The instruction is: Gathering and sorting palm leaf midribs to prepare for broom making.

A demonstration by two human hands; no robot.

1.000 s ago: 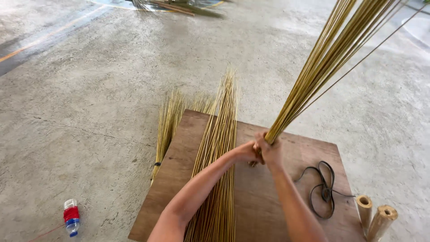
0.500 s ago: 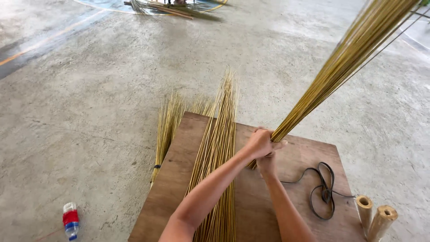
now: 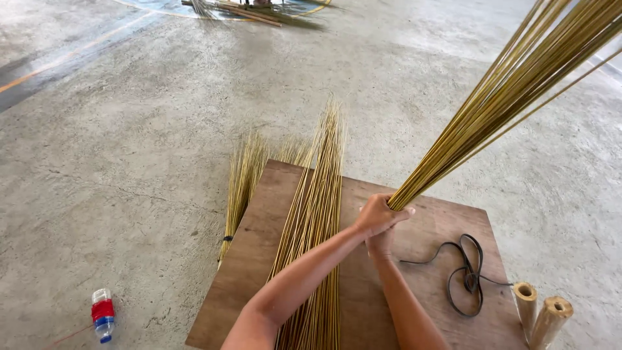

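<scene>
A thick bundle of long yellow-green sticks [image 3: 512, 91] fans up and to the right from my two hands over a brown wooden board [image 3: 421, 233]. My left hand [image 3: 379, 212] wraps the bundle's lower end from above. My right hand [image 3: 381, 245] sits directly under it, mostly hidden, gripping the same end. A loose sheaf of the same sticks [image 3: 314, 214] lies flat along the board's left half, passing under my left forearm.
A black rubber strap [image 3: 468, 272] lies looped on the board's right side. Two short bamboo tubes [image 3: 541, 314] stand at the lower right. A tied stick bundle [image 3: 240, 188] lies on the concrete left of the board. A small plastic bottle [image 3: 102, 313] sits lower left.
The held bundle has tilted further to the right and lower. Both hands stayed at its base, my left hand shifting on top of the right.
</scene>
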